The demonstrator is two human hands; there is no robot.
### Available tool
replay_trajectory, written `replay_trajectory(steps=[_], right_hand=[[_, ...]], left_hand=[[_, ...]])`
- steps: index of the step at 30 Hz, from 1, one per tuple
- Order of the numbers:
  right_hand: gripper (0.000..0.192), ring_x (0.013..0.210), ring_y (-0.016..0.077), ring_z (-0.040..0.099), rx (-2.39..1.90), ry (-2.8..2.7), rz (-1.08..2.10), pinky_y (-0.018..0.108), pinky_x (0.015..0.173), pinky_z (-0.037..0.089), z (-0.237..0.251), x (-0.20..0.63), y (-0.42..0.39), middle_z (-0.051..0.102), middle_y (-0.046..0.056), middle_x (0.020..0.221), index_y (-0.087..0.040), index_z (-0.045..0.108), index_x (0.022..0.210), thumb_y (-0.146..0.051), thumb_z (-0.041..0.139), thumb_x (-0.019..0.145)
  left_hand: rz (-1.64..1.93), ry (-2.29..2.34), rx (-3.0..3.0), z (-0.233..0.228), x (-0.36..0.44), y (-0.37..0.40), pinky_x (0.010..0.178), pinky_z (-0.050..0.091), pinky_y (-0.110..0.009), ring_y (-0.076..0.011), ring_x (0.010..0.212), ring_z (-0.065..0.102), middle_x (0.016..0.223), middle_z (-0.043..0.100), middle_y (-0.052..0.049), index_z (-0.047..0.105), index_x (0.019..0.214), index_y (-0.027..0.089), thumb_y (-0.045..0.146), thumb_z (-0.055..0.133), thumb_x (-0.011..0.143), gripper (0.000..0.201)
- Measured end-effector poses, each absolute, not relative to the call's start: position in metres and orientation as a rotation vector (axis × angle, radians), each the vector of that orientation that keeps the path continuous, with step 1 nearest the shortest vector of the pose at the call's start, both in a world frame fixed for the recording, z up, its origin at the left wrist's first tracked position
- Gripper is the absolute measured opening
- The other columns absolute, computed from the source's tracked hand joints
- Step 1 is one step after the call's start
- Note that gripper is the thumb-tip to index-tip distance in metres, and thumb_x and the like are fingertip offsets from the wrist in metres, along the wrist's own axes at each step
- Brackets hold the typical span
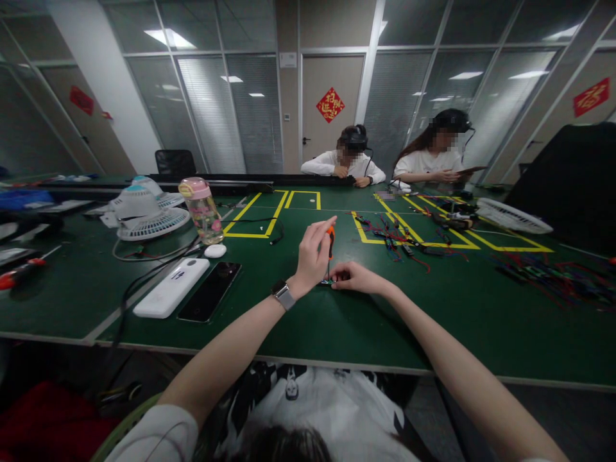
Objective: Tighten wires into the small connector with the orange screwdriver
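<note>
My left hand (314, 255), with a watch on its wrist, grips a small screwdriver (330, 242) with an orange handle, held upright with its tip pointing down. The tip meets a small dark part (326, 282) lying on the green table (337, 321). My right hand (355, 277) rests on the table and pinches that small part from the right side, fingers closed on it. The part is too small to make out in detail.
A white power bank (172, 287) and a black phone (210, 290) lie at left, near a water bottle (201, 210) and white fans (144, 212). Coloured wires and parts (399, 237) lie inside yellow tape lines. Two people sit at the far side.
</note>
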State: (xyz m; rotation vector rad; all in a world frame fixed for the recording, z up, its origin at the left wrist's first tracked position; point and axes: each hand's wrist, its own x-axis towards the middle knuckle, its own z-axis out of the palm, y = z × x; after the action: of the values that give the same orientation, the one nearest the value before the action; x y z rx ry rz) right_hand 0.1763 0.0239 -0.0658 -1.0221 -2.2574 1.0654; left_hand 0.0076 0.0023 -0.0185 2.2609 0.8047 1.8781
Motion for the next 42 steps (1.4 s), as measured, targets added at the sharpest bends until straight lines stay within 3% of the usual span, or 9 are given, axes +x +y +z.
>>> replay_trajectory(steps=[5,9,16,23,31,35,39,42], right_hand=[[0.027,0.061,0.0126,0.05,-1.015,-2.265,1.066,0.024,0.057,0.04,-0.0659,0.1766,0.0236,0.059,-0.001,0.067,-0.013,0.072,0.09,-0.033,0.07,0.073],[0.028,0.06,0.0123,0.05,-1.001,-2.263,1.074,0.023,0.056,0.04,-0.067,0.1771,0.024,0.059,-0.001,0.066,-0.013,0.071,0.091,-0.034,0.07,0.073],[0.031,0.06,0.0132,0.051,-0.996,-2.263,1.039,0.024,0.057,0.04,-0.07,0.1769,0.0253,0.06,0.0,0.067,-0.013,0.072,0.092,-0.038,0.07,0.073],[0.025,0.059,0.0125,0.051,-1.0,-2.246,1.013,0.024,0.057,0.04,-0.0661,0.1756,0.0206,0.059,-0.001,0.066,-0.013,0.071,0.089,-0.033,0.069,0.073],[0.021,0.061,0.0131,0.052,-0.997,-2.262,0.977,0.025,0.06,0.042,-0.0649,0.1735,0.0188,0.06,0.0,0.068,-0.013,0.068,0.088,-0.03,0.063,0.077],[0.022,0.062,0.0137,0.052,-1.005,-2.282,0.953,0.025,0.06,0.042,-0.0636,0.1742,0.0186,0.061,0.001,0.068,-0.014,0.068,0.086,-0.033,0.062,0.079],[0.02,0.063,0.0138,0.053,-1.009,-2.273,1.004,0.026,0.061,0.043,-0.0625,0.1763,0.0191,0.06,0.0,0.068,-0.014,0.066,0.085,-0.032,0.065,0.076],[0.018,0.064,0.0136,0.053,-1.017,-2.259,1.058,0.026,0.063,0.044,-0.0623,0.1779,0.0203,0.06,0.0,0.07,-0.014,0.064,0.082,-0.028,0.068,0.072]], left_hand=[[1.932,0.837,2.245,-0.018,0.0085,0.002,0.086,0.047,-0.032,-0.0169,0.097,0.058,0.105,0.062,-0.007,0.057,0.122,0.02,0.02,0.045,0.097,0.028],[1.977,0.927,2.261,-0.0166,0.0088,-0.0003,0.077,0.048,-0.029,-0.0154,0.085,0.054,0.094,0.053,-0.004,0.065,0.109,0.019,0.025,0.058,0.091,0.021],[1.89,0.788,2.275,-0.0174,0.0079,0.0014,0.093,0.045,-0.033,-0.0171,0.106,0.055,0.113,0.059,-0.008,0.055,0.126,0.02,0.018,0.036,0.099,0.033],[2.002,0.959,2.268,-0.0161,0.0084,-0.0001,0.077,0.047,-0.029,-0.0157,0.085,0.053,0.089,0.053,-0.003,0.065,0.108,0.019,0.025,0.057,0.091,0.019],[1.909,0.833,2.272,-0.0157,0.0075,-0.001,0.086,0.046,-0.032,-0.0173,0.098,0.056,0.106,0.06,-0.008,0.057,0.124,0.019,0.02,0.035,0.099,0.033],[1.933,0.912,2.282,-0.0152,0.0074,-0.0008,0.081,0.046,-0.032,-0.0174,0.091,0.055,0.097,0.061,-0.005,0.059,0.119,0.02,0.023,0.042,0.097,0.028],[1.994,0.973,2.27,-0.0152,0.0081,-0.0013,0.075,0.046,-0.029,-0.016,0.082,0.052,0.085,0.052,-0.002,0.065,0.107,0.021,0.029,0.057,0.091,0.02],[2.008,0.937,2.267,-0.016,0.0083,-0.0012,0.079,0.046,-0.03,-0.0162,0.086,0.052,0.09,0.05,-0.003,0.066,0.107,0.021,0.033,0.054,0.093,0.022]])
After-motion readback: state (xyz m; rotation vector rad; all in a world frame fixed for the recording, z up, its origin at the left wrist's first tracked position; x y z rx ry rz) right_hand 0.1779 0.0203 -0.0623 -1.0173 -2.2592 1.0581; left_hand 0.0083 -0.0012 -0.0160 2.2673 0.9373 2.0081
